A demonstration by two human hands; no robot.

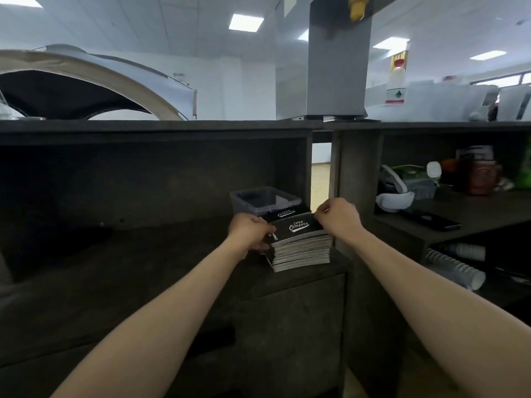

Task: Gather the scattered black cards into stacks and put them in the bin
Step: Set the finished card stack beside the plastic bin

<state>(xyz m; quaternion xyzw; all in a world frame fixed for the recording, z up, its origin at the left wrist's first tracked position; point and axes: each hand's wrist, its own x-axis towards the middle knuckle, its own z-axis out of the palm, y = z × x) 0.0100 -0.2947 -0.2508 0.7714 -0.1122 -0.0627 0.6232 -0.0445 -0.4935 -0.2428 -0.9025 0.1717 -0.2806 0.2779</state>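
Dark grey shelving unit (155, 168), white wall (230, 90), square ceiling light panels (246, 22) (all lit), grey pillar (339, 67)

White script logo, roughly "Campoms" under small "CAVA", on top black card (297, 226) of the stack (301, 252), same logo on card behind (286, 214), bottle (396, 81) label illegible

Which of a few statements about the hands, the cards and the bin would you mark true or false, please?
1. The left hand grips the card stack at its left side. True.
2. The right hand is inside the bin. False: it pinches the stack's top right edge.
3. The stack sits in the bin. False: it stands on the counter, in front of the bin.
4. A white headset lies to the stack's right. True.
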